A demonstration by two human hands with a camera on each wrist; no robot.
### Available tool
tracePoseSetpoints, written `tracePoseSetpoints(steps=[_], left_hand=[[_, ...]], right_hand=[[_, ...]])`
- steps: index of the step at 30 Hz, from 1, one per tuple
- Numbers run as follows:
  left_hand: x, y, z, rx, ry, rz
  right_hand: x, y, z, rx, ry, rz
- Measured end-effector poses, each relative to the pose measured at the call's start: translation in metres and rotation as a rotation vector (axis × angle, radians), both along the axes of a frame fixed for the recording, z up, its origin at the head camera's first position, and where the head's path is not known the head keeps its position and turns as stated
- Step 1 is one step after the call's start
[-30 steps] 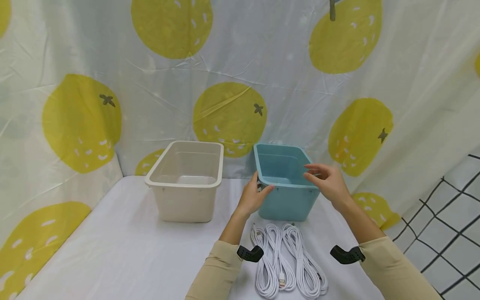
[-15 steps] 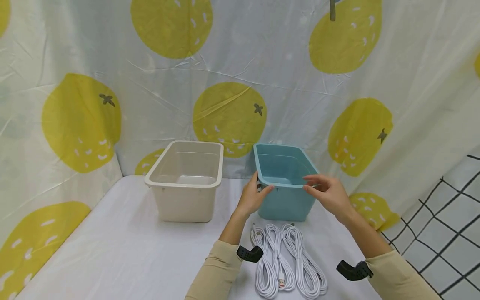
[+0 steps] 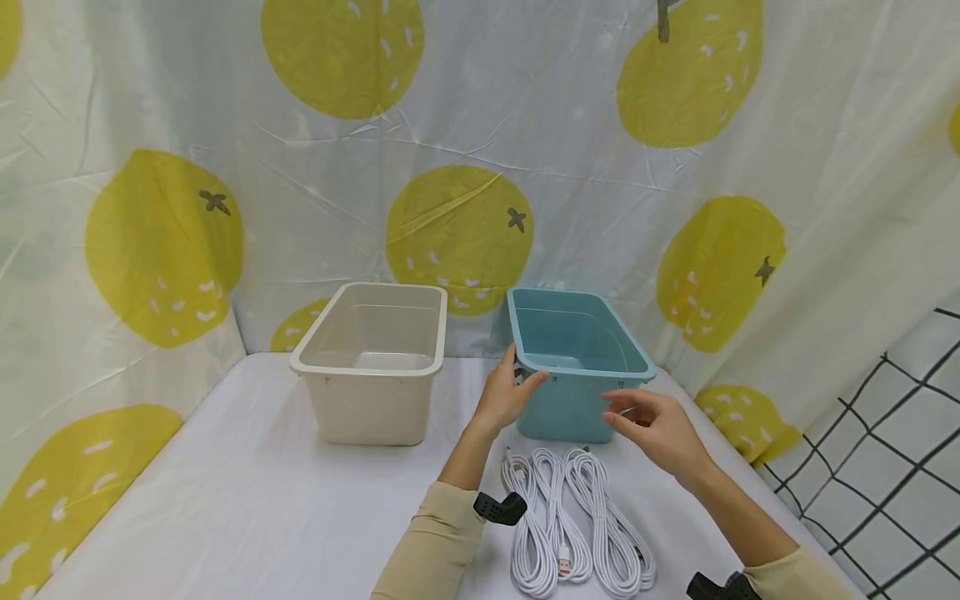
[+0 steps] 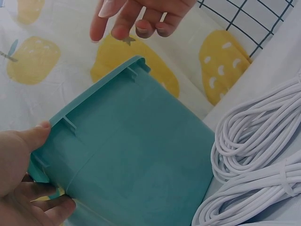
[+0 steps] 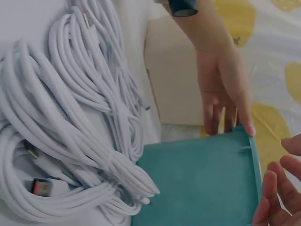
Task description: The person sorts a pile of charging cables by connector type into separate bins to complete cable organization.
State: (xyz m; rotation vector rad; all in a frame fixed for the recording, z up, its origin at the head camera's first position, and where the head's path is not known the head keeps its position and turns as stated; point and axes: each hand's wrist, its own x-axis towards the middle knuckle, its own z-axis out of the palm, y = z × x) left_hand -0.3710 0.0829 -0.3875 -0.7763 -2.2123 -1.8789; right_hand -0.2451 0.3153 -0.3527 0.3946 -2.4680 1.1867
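A teal plastic bin [image 3: 562, 408] stands at the back right of the white table. My left hand [image 3: 504, 396] holds its front left corner, the thumb over the rim and the other fingers below it, as the left wrist view shows. Off the bin's front right side, my right hand [image 3: 652, 429] hovers with loosely bent fingers and nothing in them. Below both hands lie three coiled bundles of white cable [image 3: 611, 517], side by side. A USB plug [image 5: 42, 187] with a red inside shows on one bundle in the right wrist view.
A beige bin [image 3: 371, 408] stands to the left of the teal one, apart from it. Behind both hangs a white curtain [image 3: 577, 167] with yellow fruit prints. A black wire grid [image 3: 892, 442] is at the right, past the table's edge.
My right hand has come down and toward me, away from the teal bin's rim, uncovering its front right corner. The left hand, bins and cables stay in place.
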Motion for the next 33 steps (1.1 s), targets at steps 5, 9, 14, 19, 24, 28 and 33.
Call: tracePoseSetpoints(steps=[5,9,14,19,24,28,33], left_hand=[[0.000,-0.001,0.001,-0.002,0.004,-0.004],[0.000,-0.001,0.001,-0.007,0.004,-0.002],[0.001,-0.001,-0.001,0.006,-0.003,0.000],[0.001,-0.001,-0.002,0.010,-0.007,-0.001],[0.001,0.000,-0.002,0.007,-0.011,-0.005],[0.001,0.000,-0.001,0.014,-0.005,-0.015],[0.000,-0.001,-0.001,0.023,-0.004,-0.012]], right_hand=[[0.008,0.000,-0.020,-0.010,-0.026,-0.003],[0.013,0.000,-0.037,-0.020,-0.033,-0.029],[0.020,-0.001,-0.054,0.013,-0.069,-0.070],[0.027,-0.003,-0.064,0.091,-0.145,-0.147],[0.031,-0.004,-0.075,0.173,-0.214,-0.181],[0.033,-0.004,-0.082,0.188,-0.234,-0.156],[0.030,-0.006,-0.088,0.183,-0.261,-0.160]])
